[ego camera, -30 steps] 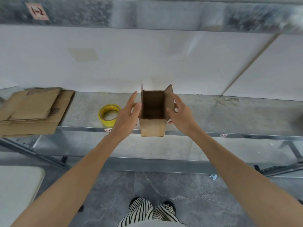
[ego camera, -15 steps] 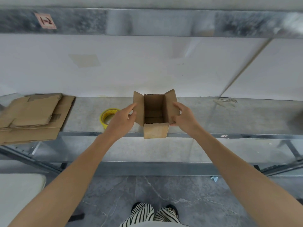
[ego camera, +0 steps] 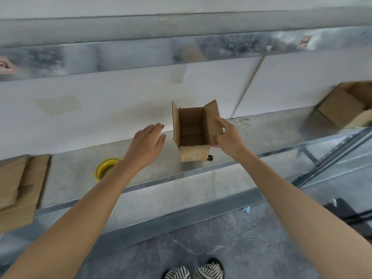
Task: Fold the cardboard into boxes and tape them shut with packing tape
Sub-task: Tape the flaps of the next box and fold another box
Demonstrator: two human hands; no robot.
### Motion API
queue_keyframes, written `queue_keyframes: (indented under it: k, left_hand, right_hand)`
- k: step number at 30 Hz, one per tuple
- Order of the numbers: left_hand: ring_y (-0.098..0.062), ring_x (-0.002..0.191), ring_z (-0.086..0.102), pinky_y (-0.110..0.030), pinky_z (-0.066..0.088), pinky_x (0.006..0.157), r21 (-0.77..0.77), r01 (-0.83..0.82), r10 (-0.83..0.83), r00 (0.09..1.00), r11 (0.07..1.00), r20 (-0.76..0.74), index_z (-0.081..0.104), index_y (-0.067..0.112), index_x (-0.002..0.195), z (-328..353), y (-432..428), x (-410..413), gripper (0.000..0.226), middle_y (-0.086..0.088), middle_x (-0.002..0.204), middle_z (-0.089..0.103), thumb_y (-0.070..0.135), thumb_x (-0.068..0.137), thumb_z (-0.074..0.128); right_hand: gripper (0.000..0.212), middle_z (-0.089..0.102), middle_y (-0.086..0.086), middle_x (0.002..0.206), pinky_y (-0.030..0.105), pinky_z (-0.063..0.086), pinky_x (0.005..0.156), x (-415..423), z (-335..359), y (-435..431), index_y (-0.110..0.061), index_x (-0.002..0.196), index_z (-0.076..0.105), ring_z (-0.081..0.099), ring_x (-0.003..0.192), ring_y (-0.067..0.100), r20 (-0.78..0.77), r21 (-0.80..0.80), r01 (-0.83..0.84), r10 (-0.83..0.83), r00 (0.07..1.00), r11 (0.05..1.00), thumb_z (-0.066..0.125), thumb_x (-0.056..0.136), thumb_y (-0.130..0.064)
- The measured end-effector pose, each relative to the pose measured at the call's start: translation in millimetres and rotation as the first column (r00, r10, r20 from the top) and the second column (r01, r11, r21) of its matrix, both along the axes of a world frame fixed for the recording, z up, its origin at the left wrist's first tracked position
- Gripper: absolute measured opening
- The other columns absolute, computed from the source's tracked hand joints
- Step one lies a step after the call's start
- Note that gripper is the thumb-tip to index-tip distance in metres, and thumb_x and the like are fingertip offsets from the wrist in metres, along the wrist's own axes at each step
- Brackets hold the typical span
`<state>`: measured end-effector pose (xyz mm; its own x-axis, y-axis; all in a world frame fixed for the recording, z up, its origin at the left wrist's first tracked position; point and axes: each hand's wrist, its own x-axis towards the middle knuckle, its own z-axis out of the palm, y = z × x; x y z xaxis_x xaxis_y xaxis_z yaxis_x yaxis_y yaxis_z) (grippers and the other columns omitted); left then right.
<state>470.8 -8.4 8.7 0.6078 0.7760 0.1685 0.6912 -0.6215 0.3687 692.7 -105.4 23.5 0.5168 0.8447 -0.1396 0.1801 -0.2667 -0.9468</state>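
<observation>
A small brown cardboard box [ego camera: 193, 154] stands with its top open and flaps up, near the front edge of the metal shelf [ego camera: 80, 174]. My right hand [ego camera: 227, 135] grips its right wall and flap. Left of the box, my left hand [ego camera: 147, 146] hovers apart from it with straight fingers and holds nothing. A yellow roll of packing tape [ego camera: 104, 168] lies on the shelf, partly hidden behind my left forearm. Flat cardboard sheets [ego camera: 18, 188] are stacked at the far left.
A larger open cardboard box [ego camera: 348, 105] sits on the shelf at the far right. A small black object [ego camera: 210, 157] lies by the box's right front corner. An upper shelf beam [ego camera: 181, 49] runs overhead. Grey floor and my striped shoes [ego camera: 193, 271] are below.
My left hand has let go of the box and moved left, fingers straightened. My right hand keeps hold of the right side. The view has swung right, revealing the larger box.
</observation>
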Motion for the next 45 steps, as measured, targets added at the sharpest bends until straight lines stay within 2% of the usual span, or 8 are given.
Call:
queue_keyframes:
  k: [6,12,20,25,32,36,40,45]
  left_hand:
    - [-0.021,0.141,0.029,-0.042,0.021,0.116,0.037,0.128,-0.125,0.99,0.991,-0.068,0.039,0.011,0.142,-2.0,-0.9,54.6,0.044,-0.006,0.151,0.035,0.029,0.103,0.032]
    - [-0.02,0.141,0.028,-0.04,0.017,0.116,0.041,0.198,-0.193,0.977,0.979,-0.091,0.037,0.011,0.144,-7.3,-15.5,126.8,0.045,-0.005,0.152,0.034,0.03,0.103,0.031]
    - [-0.02,0.14,0.029,-0.037,0.016,0.115,0.054,0.241,-0.236,0.968,0.969,-0.084,0.039,0.01,0.142,-11.1,-54.9,281.5,0.044,-0.006,0.151,0.036,0.028,0.103,0.033]
    - [-0.02,0.139,0.032,-0.037,0.019,0.114,0.048,0.251,-0.247,0.965,0.967,-0.084,0.04,0.011,0.142,-15.2,-81.0,376.5,0.044,-0.006,0.15,0.037,0.028,0.102,0.034]
    - [-0.02,0.139,0.031,-0.035,0.016,0.114,0.027,0.274,-0.27,0.958,0.961,-0.099,0.04,0.009,0.141,-26.4,-109.4,476.7,0.043,-0.007,0.15,0.037,0.027,0.102,0.034]
    - [-0.018,0.142,0.026,-0.035,0.011,0.115,-0.041,0.293,-0.296,0.942,0.955,-0.155,0.03,0.014,0.147,-37.4,-122.9,518.8,0.046,-0.003,0.154,0.029,0.028,0.103,0.031]
    - [-0.021,0.134,0.037,-0.038,0.021,0.113,-0.097,0.336,-0.348,0.925,0.937,-0.152,0.031,0.015,0.145,-44.7,-134.9,557.2,0.047,-0.003,0.15,0.037,0.032,0.101,0.034]
    - [-0.025,0.126,0.048,-0.038,0.035,0.108,-0.177,0.32,-0.339,0.937,0.931,-0.084,0.028,0.014,0.145,-50.0,-141.1,598.8,0.053,-0.006,0.142,0.046,0.037,0.099,0.041]
  right_hand:
    - [0.069,0.045,0.007,0.131,0.044,0.057,0.078,50.5,5.5,-32.5,-0.013,0.142,0.039,0.052,0.112,0.035,0.078,-0.008,0.117,-0.116,0.99,0.993,0.04,0.082,0.021]
    - [0.066,0.047,0.003,0.122,0.023,0.054,0.061,117.8,4.1,-64.3,-0.015,0.142,0.038,0.051,0.104,0.025,0.164,-0.021,0.177,-0.171,0.971,0.984,0.042,0.085,0.017]
    - [0.065,0.046,0.008,0.133,0.036,0.057,0.078,269.3,0.2,-103.3,-0.017,0.143,0.035,0.053,0.108,0.027,0.221,-0.03,0.196,-0.185,0.958,0.98,0.048,0.087,0.014]
    - [0.064,0.045,0.008,0.133,0.025,0.052,0.07,364.9,-5.6,-125.2,-0.018,0.144,0.034,0.048,0.101,0.019,0.261,-0.069,0.199,-0.175,0.949,0.978,0.046,0.089,0.012]
    - [0.063,0.042,0.006,0.141,0.036,0.049,0.097,472.3,-15.8,-144.3,-0.018,0.145,0.034,0.045,0.125,0.026,0.35,-0.101,0.214,-0.167,0.922,0.972,0.047,0.089,0.009]
    - [0.066,0.041,0.007,0.142,0.035,0.052,0.091,516.7,-17.7,-143.0,-0.019,0.144,0.035,0.048,0.123,0.028,0.344,-0.095,0.184,-0.141,0.928,0.978,0.045,0.088,0.012]
    - [0.065,0.042,0.005,0.142,0.028,0.051,0.086,543.3,-14.8,-132.2,-0.019,0.146,0.034,0.048,0.121,0.025,0.384,-0.107,0.168,-0.115,0.916,0.98,0.046,0.09,0.011]
    - [0.064,0.045,0.005,0.142,0.031,0.05,0.092,556.1,-9.2,-121.4,-0.022,0.145,0.036,0.049,0.123,0.024,0.45,-0.106,0.13,-0.069,0.89,0.986,0.047,0.09,0.009]
